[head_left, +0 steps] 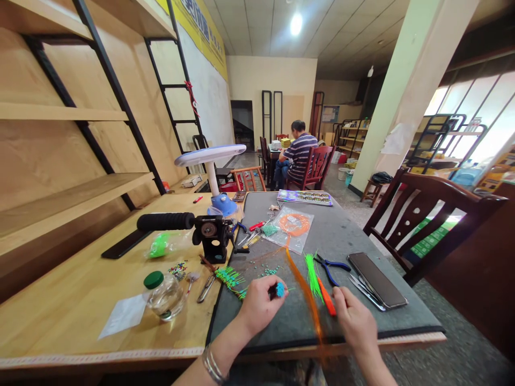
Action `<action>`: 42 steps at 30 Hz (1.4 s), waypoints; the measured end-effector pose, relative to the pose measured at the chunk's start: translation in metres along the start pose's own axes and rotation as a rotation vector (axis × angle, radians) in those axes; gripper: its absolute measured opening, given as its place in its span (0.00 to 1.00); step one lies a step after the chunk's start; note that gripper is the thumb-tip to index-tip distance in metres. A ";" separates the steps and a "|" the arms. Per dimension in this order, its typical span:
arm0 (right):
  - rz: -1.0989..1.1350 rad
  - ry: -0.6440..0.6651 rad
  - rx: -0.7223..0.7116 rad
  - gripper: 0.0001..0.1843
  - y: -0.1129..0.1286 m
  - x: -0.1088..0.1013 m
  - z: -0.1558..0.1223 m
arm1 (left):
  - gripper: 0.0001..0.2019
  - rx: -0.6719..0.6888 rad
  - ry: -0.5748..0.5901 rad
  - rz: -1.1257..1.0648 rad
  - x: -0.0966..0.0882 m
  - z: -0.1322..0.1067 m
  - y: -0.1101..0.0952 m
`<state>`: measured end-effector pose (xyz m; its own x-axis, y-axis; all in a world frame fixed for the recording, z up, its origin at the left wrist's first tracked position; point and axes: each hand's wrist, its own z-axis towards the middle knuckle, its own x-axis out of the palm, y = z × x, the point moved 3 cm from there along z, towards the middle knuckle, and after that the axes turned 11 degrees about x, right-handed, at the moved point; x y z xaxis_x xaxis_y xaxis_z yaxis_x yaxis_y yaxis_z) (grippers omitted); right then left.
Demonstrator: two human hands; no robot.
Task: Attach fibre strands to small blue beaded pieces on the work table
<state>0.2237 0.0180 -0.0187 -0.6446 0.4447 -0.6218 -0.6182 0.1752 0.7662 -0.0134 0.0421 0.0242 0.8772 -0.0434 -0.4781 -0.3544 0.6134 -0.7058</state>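
Holding blue piece [280, 290]—left hand [259, 304], near mat [287, 328] edge

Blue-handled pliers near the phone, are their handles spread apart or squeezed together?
Spread apart: the pliers show their two handles in a V over the grey mat. Whether the jaws gape, I cannot tell.

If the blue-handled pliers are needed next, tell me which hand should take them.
Probably the right hand: it is beside the blue-handled pliers, while the left hand holds a small blue piece.
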 end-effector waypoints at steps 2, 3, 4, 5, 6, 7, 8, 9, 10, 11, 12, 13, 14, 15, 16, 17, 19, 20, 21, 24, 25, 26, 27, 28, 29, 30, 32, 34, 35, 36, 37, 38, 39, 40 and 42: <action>-0.219 -0.128 -0.159 0.26 -0.021 -0.015 0.011 | 0.03 -0.055 -0.030 -0.063 0.002 -0.001 0.002; -0.291 -0.183 -0.240 0.27 -0.030 -0.019 0.016 | 0.03 -0.082 -0.043 -0.091 0.003 -0.002 0.003; -0.342 -0.210 -0.299 0.28 -0.038 -0.022 0.020 | 0.04 -0.107 -0.055 -0.117 0.005 -0.003 0.004; -0.364 -0.233 -0.345 0.29 -0.044 -0.023 0.023 | 0.04 -0.131 -0.070 -0.140 0.006 -0.003 0.005; -0.361 -0.261 -0.379 0.30 -0.047 -0.024 0.024 | 0.04 -0.154 -0.084 -0.161 0.007 -0.004 0.005; -0.333 -0.284 -0.394 0.31 -0.046 -0.023 0.024 | 0.05 -0.176 -0.100 -0.179 0.008 -0.005 0.006; -0.281 -0.301 -0.394 0.30 -0.042 -0.022 0.021 | 0.05 -0.196 -0.115 -0.197 0.010 -0.005 0.006; -0.209 -0.301 -0.380 0.29 -0.036 -0.020 0.017 | 0.05 -0.214 -0.127 -0.216 0.011 -0.006 0.007; -0.119 -0.276 -0.346 0.27 -0.027 -0.015 0.012 | 0.06 -0.231 -0.137 -0.235 0.012 -0.007 0.007; -0.014 -0.208 -0.306 0.24 -0.015 -0.009 0.006 | 0.06 -0.246 -0.148 -0.254 0.013 -0.007 0.008; 0.105 -0.107 -0.257 0.22 -0.003 0.000 0.000 | 0.07 -0.257 -0.158 -0.272 0.014 -0.008 0.008; 0.231 -0.004 -0.183 0.21 0.010 0.010 -0.006 | 0.07 -0.265 -0.169 -0.289 0.015 -0.008 0.008; 0.350 0.103 -0.104 0.21 0.022 0.020 -0.012 | 0.08 -0.270 -0.179 -0.304 0.015 -0.008 0.008; 0.451 0.202 -0.032 0.21 0.034 0.031 -0.017 | 0.08 -0.274 -0.188 -0.316 0.015 -0.008 0.007; 0.536 0.268 0.028 0.22 0.044 0.039 -0.020 | 0.09 -0.278 -0.194 -0.327 0.015 -0.008 0.007; 0.610 0.304 0.070 0.22 0.052 0.046 -0.023 | 0.09 -0.282 -0.196 -0.334 0.016 -0.009 0.007; 0.702 0.341 0.126 0.23 0.063 0.055 -0.024 | 0.10 -0.286 -0.203 -0.342 0.016 -0.010 0.007; 0.726 0.348 0.139 0.23 0.066 0.057 -0.024 | 0.10 -0.283 -0.209 -0.346 0.016 -0.010 0.008; 0.737 0.353 0.145 0.23 0.067 0.058 -0.023 | 0.09 -0.279 -0.216 -0.350 0.016 -0.011 0.008; 0.718 0.360 0.135 0.22 0.068 0.058 -0.021 | 0.09 -0.272 -0.221 -0.358 0.018 -0.012 0.010; 0.705 0.359 0.132 0.22 0.068 0.058 -0.021 | 0.08 -0.273 -0.215 -0.359 0.018 -0.012 0.011; 0.693 0.357 0.127 0.22 0.068 0.057 -0.020 | 0.08 -0.274 -0.207 -0.358 0.019 -0.013 0.012; 0.684 0.353 0.121 0.22 0.067 0.057 -0.020 | 0.07 -0.275 -0.199 -0.357 0.019 -0.013 0.012; 0.678 0.349 0.115 0.22 0.067 0.057 -0.020 | 0.07 -0.276 -0.194 -0.354 0.020 -0.013 0.012; 0.674 0.348 0.109 0.22 0.067 0.056 -0.019 | 0.07 -0.278 -0.191 -0.351 0.020 -0.013 0.012; 0.670 0.352 0.103 0.22 0.067 0.056 -0.018 | 0.07 -0.279 -0.190 -0.347 0.020 -0.013 0.012; 0.669 0.373 0.100 0.22 0.068 0.055 -0.017 | 0.08 -0.283 -0.191 -0.343 0.019 -0.013 0.012; 0.690 0.402 0.118 0.22 0.069 0.053 -0.016 | 0.09 -0.282 -0.202 -0.355 0.019 -0.013 0.012; 0.710 0.417 0.135 0.22 0.069 0.052 -0.016 | 0.10 -0.283 -0.213 -0.367 0.019 -0.013 0.013; 0.735 0.429 0.156 0.23 0.069 0.051 -0.016 | 0.10 -0.291 -0.229 -0.383 0.020 -0.013 0.014; 0.757 0.438 0.181 0.24 0.068 0.051 -0.017 | 0.11 -0.311 -0.244 -0.406 0.020 -0.013 0.015; 0.772 0.446 0.206 0.24 0.066 0.052 -0.019 | 0.11 -0.340 -0.258 -0.433 0.021 -0.014 0.017; 0.780 0.450 0.231 0.24 0.063 0.054 -0.021 | 0.12 -0.375 -0.270 -0.466 0.023 -0.015 0.018; 0.781 0.451 0.252 0.24 0.061 0.057 -0.023 | 0.13 -0.412 -0.280 -0.501 0.024 -0.015 0.019; 0.789 0.458 0.279 0.22 0.057 0.065 -0.030 | 0.14 -0.462 -0.299 -0.574 0.026 -0.016 0.020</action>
<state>0.1335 0.0308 -0.0200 -0.9800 0.1474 0.1335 0.1619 0.2012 0.9661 -0.0026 0.0406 -0.0112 0.9901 -0.0002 0.1406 0.1387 0.1671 -0.9761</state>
